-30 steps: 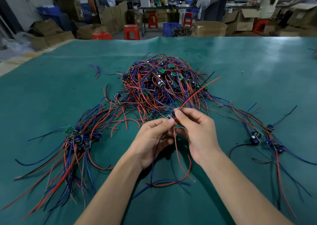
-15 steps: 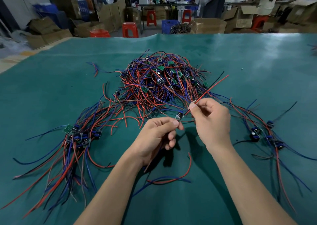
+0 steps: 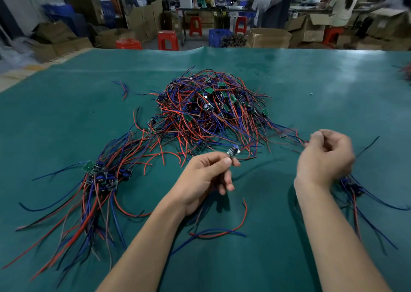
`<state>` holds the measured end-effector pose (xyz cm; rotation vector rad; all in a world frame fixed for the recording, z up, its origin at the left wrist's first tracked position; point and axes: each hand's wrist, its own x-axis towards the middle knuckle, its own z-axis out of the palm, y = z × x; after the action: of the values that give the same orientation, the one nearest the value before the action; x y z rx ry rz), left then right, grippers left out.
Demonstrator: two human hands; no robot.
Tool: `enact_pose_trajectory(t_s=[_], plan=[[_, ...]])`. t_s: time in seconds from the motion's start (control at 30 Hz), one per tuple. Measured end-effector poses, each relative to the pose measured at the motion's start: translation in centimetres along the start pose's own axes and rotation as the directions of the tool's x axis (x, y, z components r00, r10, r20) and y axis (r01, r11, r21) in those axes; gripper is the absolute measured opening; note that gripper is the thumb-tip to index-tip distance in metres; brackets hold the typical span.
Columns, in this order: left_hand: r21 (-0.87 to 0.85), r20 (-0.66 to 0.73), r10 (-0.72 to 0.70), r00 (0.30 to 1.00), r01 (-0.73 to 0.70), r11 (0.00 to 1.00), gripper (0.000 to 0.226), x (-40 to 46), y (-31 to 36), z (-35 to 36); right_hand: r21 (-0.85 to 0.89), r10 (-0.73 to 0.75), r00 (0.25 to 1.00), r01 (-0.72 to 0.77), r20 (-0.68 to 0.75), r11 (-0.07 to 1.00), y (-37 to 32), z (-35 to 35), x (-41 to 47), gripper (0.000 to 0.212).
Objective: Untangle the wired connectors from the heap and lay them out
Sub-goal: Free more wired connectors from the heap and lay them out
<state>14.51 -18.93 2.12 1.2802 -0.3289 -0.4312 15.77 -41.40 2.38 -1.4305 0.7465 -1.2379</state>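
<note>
Left hand frame centre, pinching connector; right hand right, curled, pinching blurred wire; heap beyond; bare mat below.

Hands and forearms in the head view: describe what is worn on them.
Nothing is worn. The left hand and right hand are bare, with no gloves, rings, watch or bands visible. Both forearms are uncovered to the frame's bottom edge; no sleeves show.

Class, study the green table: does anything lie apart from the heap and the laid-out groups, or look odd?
Yes. A stray red and blue wire pair lies alone on the table, left of the heap and away from the laid-out bundle.
</note>
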Motion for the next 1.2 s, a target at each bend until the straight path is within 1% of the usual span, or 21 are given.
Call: enact_pose_trajectory(t_s=[0.03, 0.07, 0.1, 0.13, 0.17, 0.2, 0.23, 0.27, 0.3, 0.37, 0.53, 0.6, 0.67, 0.77, 0.87, 0.93, 1.03, 1.07, 1.13, 1.17, 1.2], plan=[[-0.029, -0.016, 0.008, 1.0, -0.008, 1.0, 0.017, 0.0, 0.0, -0.1, -0.013, 0.03, 0.999, -0.03, 0.029, 0.999, -0.1, 0.0, -0.2, 0.003], [-0.056, -0.026, 0.012, 1.0, -0.014, 0.998, 0.017, 0.1, 0.1, -0.2, -0.009, 0.074, 0.989, -0.073, 0.131, 0.997, -0.4, 0.1, -0.7, 0.007], [-0.078, -0.028, 0.013, 1.0, -0.015, 0.997, 0.016, 0.1, 0.1, -0.3, -0.009, 0.12, 0.947, -0.123, 0.299, 0.992, -0.7, 0.4, -1.6, 0.013], [-0.096, -0.026, 0.014, 1.0, -0.016, 0.995, 0.017, 0.1, 0.0, -0.2, -0.031, 0.149, 0.853, -0.155, 0.501, 0.987, -1.2, 0.6, -2.9, 0.02], [-0.114, -0.019, 0.015, 1.0, -0.017, 0.993, 0.018, 0.1, 0.0, -0.2, -0.056, 0.151, 0.712, -0.155, 0.686, 0.986, -1.6, 0.8, -4.2, 0.029], [-0.123, -0.01, 0.017, 1.0, -0.018, 0.992, 0.02, 0.0, -0.1, -0.1, -0.056, 0.129, 0.557, -0.147, 0.82, 0.988, -1.9, 0.9, -5.4, 0.036], [-0.119, 0.002, 0.017, 1.0, -0.017, 0.993, 0.022, 0.0, 0.0, -0.1, -0.023, 0.085, 0.429, -0.146, 0.9, 0.989, -2.1, 0.9, -6.5, 0.039], [-0.102, 0.017, 0.016, 1.0, -0.014, 0.995, 0.021, -0.1, 0.0, -0.1, 0.024, 0.031, 0.347, -0.152, 0.937, 0.988, -2.1, 0.9, -7.1, 0.038], [-0.08, 0.029, 0.01, 1.0, -0.008, 0.997, 0.019, -0.1, 0.0, -0.1, 0.065, -0.013, 0.313, -0.157, 0.95, 0.985, -2.1, 0.9, -7.3, 0.035], [-0.035, 0.047, -0.014, 0.999, 0.015, 0.999, 0.019, -0.1, 0.1, -0.2, 0.104, -0.048, 0.344, -0.148, 0.938, 0.983, -2.1, 0.8, -7.2, 0.026], [0.062, 0.122, -0.032, 0.992, 0.025, 0.998, 0.021, -0.1, 0.2, -0.2, 0.133, -0.05, 0.628, -0.086, 0.776, 0.987, -2.3, 0.7, -5.0, 0.013], [0.085, 0.152, -0.045, 0.987, 0.032, 0.996, 0.021, -0.2, 0.3, -0.1, 0.172, -0.005, 0.745, -0.147, 0.667, 0.974, -2.8, 0.5, -3.7, 0.017], [0.091, 0.163, -0.06, 0.985, 0.046, 0.995, 0.022, -0.3, 0.3, 0.0, 0.24, 0.063, 0.827, -0.235, 0.559, 0.942, -3.9, 0.1, -2.5, 0.021], [0.04, 0.129, -0.049, 0.99, 0.044, 0.998, 0.021, -0.2, 0.2, -0.1, 0.335, 0.116, 0.852, -0.321, 0.51, 0.886, -6.7, -0.3, -1.6, 0.023], [-0.008, 0.064, -0.036, 0.997, 0.036, 0.999, 0.02, 0.1, 0.1, -0.1, 0.335, 0.078, 0.804, -0.331, 0.589, 0.882, -10.5, 0.5, -3.2, 0.023], [-0.027, 0.042, -0.036, 0.998, 0.037, 0.999, 0.019, 0.1, 0.1, 0.1, 0.235, 0.03, 0.696, -0.283, 0.718, 0.93, -12.8, 2.2, -6.3, 0.023], [-0.045, 0.002, -0.001, 1.0, 0.001, 0.999, 0.026, -0.1, -0.1, 0.1, 0.095, 0.003, 0.445, -0.198, 0.896, 0.976, -14.9, 5.6, -12.5, 0.026], [-0.038, -0.012, 0.01, 1.0, -0.01, 0.999, 0.021, 0.0, -0.2, 0.0, 0.048, 0.013, 0.347, -0.167, 0.938, 0.985, -15.3, 6.7, -14.4, 0.028], [-0.033, 0.014, 0.021, 1.0, -0.021, 0.999, 0.021, -0.1, -0.3, -0.3, -0.037, 0.036, 0.159, 0.009, 0.987, 0.999, -15.6, 8.8, -17.2, 0.038], [-0.028, 0.034, 0.018, 0.999, -0.017, 0.999, 0.021, -0.2, -0.2, -0.4, -0.059, 0.045, 0.092, 0.151, 0.995, 0.987, -15.6, 9.7, -17.9, 0.045], [-0.016, 0.036, 0.015, 0.999, -0.014, 1.0, 0.021, -0.3, -0.1, -0.5, -0.064, 0.047, 0.063, 0.303, 0.997, 0.951, -15.2, 10.5, -18.2, 0.05]])
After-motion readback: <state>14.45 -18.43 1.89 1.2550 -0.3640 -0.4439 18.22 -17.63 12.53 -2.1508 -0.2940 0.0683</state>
